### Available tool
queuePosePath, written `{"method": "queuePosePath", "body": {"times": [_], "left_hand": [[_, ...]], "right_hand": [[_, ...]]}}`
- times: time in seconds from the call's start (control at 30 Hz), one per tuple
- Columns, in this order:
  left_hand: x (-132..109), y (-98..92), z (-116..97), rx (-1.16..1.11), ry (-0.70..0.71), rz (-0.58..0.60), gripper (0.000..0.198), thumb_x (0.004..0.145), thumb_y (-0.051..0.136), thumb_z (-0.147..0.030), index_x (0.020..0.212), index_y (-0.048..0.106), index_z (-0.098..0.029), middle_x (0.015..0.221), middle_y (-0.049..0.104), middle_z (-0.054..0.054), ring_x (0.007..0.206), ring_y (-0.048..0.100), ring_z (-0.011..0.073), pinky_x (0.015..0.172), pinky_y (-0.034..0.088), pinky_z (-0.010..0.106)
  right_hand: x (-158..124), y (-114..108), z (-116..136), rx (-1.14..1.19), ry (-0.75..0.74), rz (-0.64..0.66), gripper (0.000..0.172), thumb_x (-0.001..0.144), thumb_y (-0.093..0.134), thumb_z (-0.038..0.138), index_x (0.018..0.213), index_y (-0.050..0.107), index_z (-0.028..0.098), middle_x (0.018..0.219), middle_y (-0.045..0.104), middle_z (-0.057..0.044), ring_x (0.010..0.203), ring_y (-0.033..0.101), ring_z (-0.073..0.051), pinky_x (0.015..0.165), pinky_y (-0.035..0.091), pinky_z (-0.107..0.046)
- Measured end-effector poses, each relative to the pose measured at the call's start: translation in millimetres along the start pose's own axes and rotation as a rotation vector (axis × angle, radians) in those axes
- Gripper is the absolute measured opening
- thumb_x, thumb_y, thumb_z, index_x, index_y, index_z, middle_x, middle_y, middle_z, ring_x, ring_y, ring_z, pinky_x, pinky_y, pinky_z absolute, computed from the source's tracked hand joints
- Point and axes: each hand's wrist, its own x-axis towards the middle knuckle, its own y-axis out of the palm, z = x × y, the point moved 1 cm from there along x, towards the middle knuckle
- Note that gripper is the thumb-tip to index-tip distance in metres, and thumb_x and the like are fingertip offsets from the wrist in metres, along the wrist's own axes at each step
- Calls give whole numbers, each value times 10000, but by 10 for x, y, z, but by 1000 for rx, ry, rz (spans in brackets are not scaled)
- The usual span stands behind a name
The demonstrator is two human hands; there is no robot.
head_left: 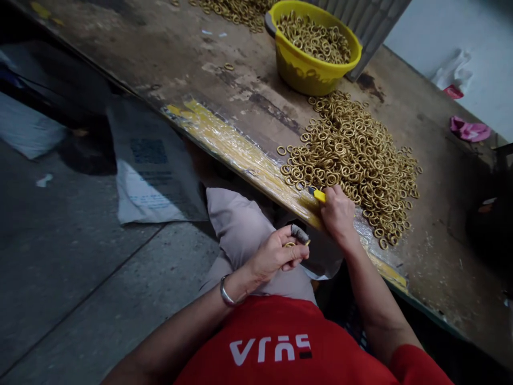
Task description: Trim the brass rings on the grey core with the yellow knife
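Observation:
My left hand (277, 253) is closed in a pinch on a brass ring (290, 244) above my lap; a grey cover sits on its fingertip. My right hand (337, 211) rests on the table's taped front edge, wrapped round a small yellow-handled tool (319, 195) whose tip points at the ring pile. A large heap of brass rings (352, 158) lies on the worn table (192, 59) just beyond that hand.
A yellow plastic tub (308, 72) full of rings stands behind the heap, with more rings (236, 10) at the far edge. Yellow tape (236, 147) covers the table's front edge. A printed sack (150, 168) lies on the floor at left. Pink cloth (468, 130) lies far right.

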Motion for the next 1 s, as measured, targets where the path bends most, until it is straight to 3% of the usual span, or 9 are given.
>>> {"method": "queuePosePath", "body": {"times": [0.07,0.17,0.27,0.4,0.47,0.57,0.8,0.93,1.0], "left_hand": [[-13,-23,-21,-71,-19,17,292,751,734,-357,868,554,-159,705,630,7,468,459,53,364,244,152],[2,-56,-32,-161,-43,39,278,762,700,-374,852,597,-132,785,652,52,515,503,68,370,258,162],[57,-81,-14,-171,-48,-38,316,758,716,-419,781,589,-130,737,630,32,498,492,57,364,242,158],[92,-59,-23,-146,36,-116,264,791,719,-369,822,567,-155,650,602,-23,439,449,34,359,221,138],[70,-25,-44,-143,79,-76,242,799,716,-341,854,585,-145,728,651,6,437,448,27,355,230,138],[11,22,-56,-138,87,-10,258,799,726,-345,858,617,-119,791,677,43,431,447,21,348,238,141],[-69,115,-14,-151,40,7,299,710,811,-338,807,643,-110,765,669,41,459,477,34,357,274,138],[-68,162,-22,-84,67,-78,330,653,840,-348,752,625,-117,658,609,0,467,460,42,368,295,140],[-69,168,-22,-18,100,-117,333,671,818,-374,743,604,-129,586,562,-29,443,431,44,370,299,149]], "right_hand": [[33,5,-49,67,-16,-29,223,848,481,92,964,659,156,976,635,-88,762,561,-184,627,331,-288],[-1,-48,-174,259,-8,-177,193,878,483,156,961,657,159,937,628,-83,807,559,-193,699,388,-290],[-123,-169,-252,543,24,-243,174,905,502,258,859,651,180,829,607,-46,759,545,-176,700,409,-286],[-382,-304,-199,1053,26,51,239,874,592,401,782,662,192,682,568,2,622,506,-135,587,384,-261],[-514,-319,-143,1241,27,186,249,855,633,431,816,686,191,669,560,8,575,479,-115,542,361,-252],[-654,-284,-72,1395,28,259,241,843,671,433,844,705,195,692,568,10,544,453,-93,513,347,-239],[-770,-280,25,1339,-109,201,188,901,615,369,854,689,203,751,623,-12,660,565,-135,619,428,-260],[-869,-346,34,940,-247,35,132,906,543,203,917,674,201,822,642,-38,768,605,-170,706,438,-279],[-925,-349,32,701,-260,16,208,847,518,97,959,666,190,846,641,-50,764,602,-177,686,424,-275]]}}
